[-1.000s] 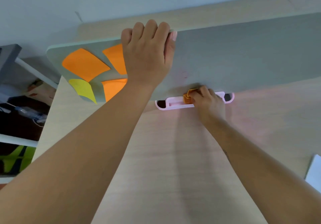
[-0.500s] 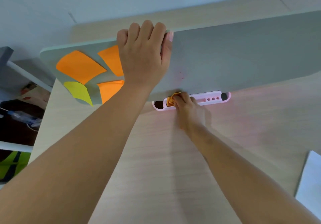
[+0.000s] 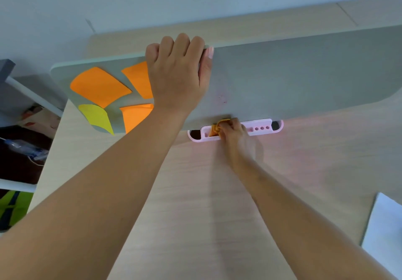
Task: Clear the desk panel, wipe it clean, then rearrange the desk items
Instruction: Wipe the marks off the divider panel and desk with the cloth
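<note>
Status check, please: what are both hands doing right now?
Left hand grips desk panel top edge. Right hand holds orange cloth in pink holder. Sticky notes on panel.

Panel [image 3: 304, 79]: one. Orange notes [image 3: 99, 86]: three. Yellow note [image 3: 96, 116]: one. Pink tray [image 3: 258, 127]: one. Cloth [image 3: 215, 130]: one. White sheet [image 3: 382, 236]: one. Hands: two, left hand [image 3: 176, 77], right hand [image 3: 233, 134]. Bench [image 3: 195, 214]: one.
</note>
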The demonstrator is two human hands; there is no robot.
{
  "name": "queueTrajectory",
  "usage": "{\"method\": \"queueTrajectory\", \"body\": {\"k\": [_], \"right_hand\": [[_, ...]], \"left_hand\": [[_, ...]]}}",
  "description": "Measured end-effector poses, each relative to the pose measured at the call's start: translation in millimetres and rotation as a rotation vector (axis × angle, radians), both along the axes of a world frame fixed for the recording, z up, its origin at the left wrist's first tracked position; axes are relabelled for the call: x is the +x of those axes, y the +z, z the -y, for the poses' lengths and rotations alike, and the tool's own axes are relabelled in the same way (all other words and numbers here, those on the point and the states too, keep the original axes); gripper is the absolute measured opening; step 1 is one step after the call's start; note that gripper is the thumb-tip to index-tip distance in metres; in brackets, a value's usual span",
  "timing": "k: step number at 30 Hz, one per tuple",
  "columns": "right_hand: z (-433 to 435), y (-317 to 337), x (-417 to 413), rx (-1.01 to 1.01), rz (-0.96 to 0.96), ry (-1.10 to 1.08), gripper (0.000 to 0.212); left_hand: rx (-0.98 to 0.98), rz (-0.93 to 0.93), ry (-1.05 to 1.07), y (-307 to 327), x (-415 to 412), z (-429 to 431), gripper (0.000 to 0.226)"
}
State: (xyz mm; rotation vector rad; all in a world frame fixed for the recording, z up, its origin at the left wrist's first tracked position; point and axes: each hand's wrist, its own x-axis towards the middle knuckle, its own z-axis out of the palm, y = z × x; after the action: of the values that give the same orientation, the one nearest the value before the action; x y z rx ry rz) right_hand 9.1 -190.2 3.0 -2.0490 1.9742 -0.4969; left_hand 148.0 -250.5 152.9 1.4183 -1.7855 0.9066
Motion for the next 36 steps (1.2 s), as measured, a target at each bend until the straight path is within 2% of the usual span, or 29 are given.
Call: {"method": "queueTrajectory", "body": {"k": [4, 9, 13, 17, 24, 28, 33, 36], "right_hand": [[4, -10, 30, 0.017, -0.014, 0.115, 0.026], [-18, -5, -14, 0.124, -0.156, 0.275, 0.037], [-68, -24, -47, 0.072, -0.191, 0.263, 0.038], [-113, -44, -56, 0.034, -0.114, 0.193, 0.048], [-134, -46, -55, 0.030, -0.109, 0.145, 0.057], [-134, -47, -54, -0.025, -0.108, 0.111, 0.051], [-119, -45, -51, -0.145, -0.131, 0.095, 0.032], [-96, -42, -50, -0.221, -0.185, 0.197, 0.025]], "left_hand": [[0.021, -0.004, 0.012, 3, 2, -1, 0.032], [0.085, -0.005, 0.026, 7, -1, -6, 0.031], [0.190, 0.004, -0.007, 15, 1, -11, 0.034], [0.357, -0.017, -0.136, 30, 9, -19, 0.044], [0.340, 0.143, -0.091, 44, 33, -22, 0.042], [0.377, 0.124, -0.080, 42, 55, -17, 0.042], [0.340, 0.127, -0.087, 33, 58, -16, 0.035], [0.317, 0.098, -0.048, 30, 55, -15, 0.033]]}}
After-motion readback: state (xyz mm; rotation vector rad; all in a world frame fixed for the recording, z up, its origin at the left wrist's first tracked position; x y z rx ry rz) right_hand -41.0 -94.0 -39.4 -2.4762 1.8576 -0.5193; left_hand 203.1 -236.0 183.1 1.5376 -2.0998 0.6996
